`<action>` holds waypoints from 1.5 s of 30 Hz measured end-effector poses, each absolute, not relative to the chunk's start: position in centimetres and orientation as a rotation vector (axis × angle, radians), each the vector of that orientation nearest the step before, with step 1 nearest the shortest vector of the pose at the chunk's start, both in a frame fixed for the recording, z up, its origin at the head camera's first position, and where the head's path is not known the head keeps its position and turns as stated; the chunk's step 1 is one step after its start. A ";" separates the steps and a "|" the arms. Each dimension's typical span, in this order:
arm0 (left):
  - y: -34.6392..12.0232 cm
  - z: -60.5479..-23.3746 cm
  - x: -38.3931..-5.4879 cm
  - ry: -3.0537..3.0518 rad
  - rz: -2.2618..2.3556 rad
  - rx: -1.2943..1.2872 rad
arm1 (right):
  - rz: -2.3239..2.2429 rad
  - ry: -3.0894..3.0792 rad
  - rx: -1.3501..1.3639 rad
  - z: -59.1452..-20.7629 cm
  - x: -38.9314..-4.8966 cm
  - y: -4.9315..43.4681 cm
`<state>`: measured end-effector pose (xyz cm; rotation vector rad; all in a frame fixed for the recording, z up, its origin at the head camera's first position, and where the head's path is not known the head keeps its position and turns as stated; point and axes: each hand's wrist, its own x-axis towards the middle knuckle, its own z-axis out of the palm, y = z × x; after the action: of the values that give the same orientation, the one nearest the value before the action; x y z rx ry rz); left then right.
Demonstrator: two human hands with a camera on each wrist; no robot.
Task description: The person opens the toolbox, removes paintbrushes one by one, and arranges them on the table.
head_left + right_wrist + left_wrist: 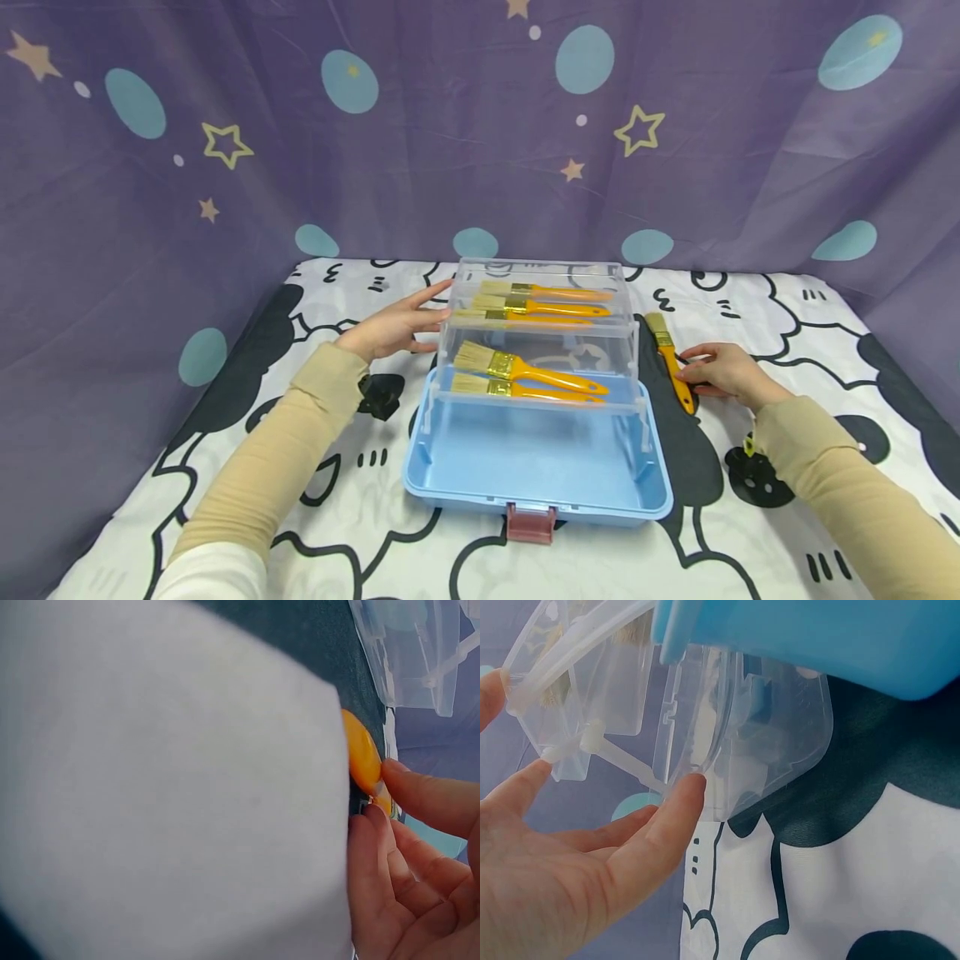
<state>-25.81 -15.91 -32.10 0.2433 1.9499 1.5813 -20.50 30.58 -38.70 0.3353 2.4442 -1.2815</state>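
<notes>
A light blue case (525, 458) stands open in the head view, with clear fold-out trays raised over its back. Three paintbrushes (551, 307) with yellow handles lie in the upper tray (622, 283); two more paintbrushes (547, 375) are in the lower tray (633, 350). My left hand (390, 327) reaches to the left side of the trays, its extended fingertips at the clear plastic (532, 705). On the right, a single paintbrush (686, 395) lies on the cloth, bristles pointing away. My right hand (726, 371) pinches its yellow handle (362, 754) between thumb and fingers.
A white cloth with black cartoon drawings (360, 500) covers the table. The case's pinkish latch (531, 525) hangs at its front. Behind rises a purple curtain (465, 167) with stars and blue ovals. A white sleeve or cuff (172, 780) blocks much of the right wrist view.
</notes>
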 end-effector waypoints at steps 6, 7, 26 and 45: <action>-15.9 -32.1 -25.7 1.948 1.580 0.228 | -1.298 2.424 0.333 -38.7 -20.6 30.7; -15.9 -32.0 -25.7 1.946 1.581 0.232 | -1.310 2.414 0.327 -38.7 -20.6 30.8; -16.0 -32.0 -25.7 1.956 1.574 0.234 | -1.353 2.473 0.188 -36.6 -20.7 30.9; -16.0 -32.0 -25.7 1.945 1.579 0.250 | -1.398 2.509 0.074 -34.1 -21.1 29.5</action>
<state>-25.69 -16.00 -31.96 0.2504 1.9452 1.5789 -21.13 29.50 -34.13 0.0745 2.5088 -1.3980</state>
